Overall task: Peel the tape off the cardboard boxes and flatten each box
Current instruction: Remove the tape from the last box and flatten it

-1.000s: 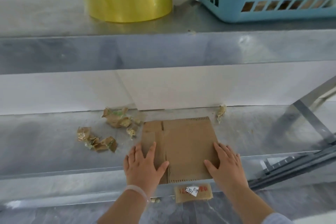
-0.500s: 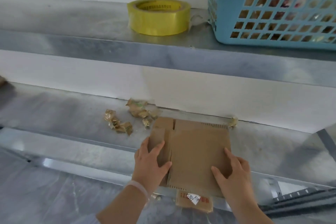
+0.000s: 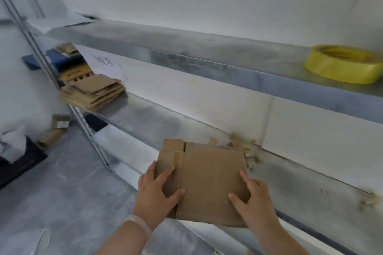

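Observation:
A flattened brown cardboard box (image 3: 209, 184) is held between my two hands, its near edge reaching out past the front of the lower metal shelf (image 3: 145, 118). My left hand (image 3: 158, 190) grips the box's left side, thumb and forefinger lying on top. My right hand (image 3: 251, 194) holds the lower right corner the same way. No tape shows on the box's upper face. Crumpled peeled tape scraps (image 3: 242, 145) lie on the shelf just behind the box's far right corner.
A stack of flattened boxes (image 3: 91, 93) sits at the shelf's far left end. A yellow tape roll (image 3: 342, 64) rests on the upper shelf at right. More tape scraps (image 3: 371, 201) lie at far right. Small boxes (image 3: 56, 130) and a dark bin (image 3: 18, 159) are on the floor.
The view has swung left. Both hands went from pressing the box flat on the shelf to carrying it leftward, past the tape scraps, which now lie to its right.

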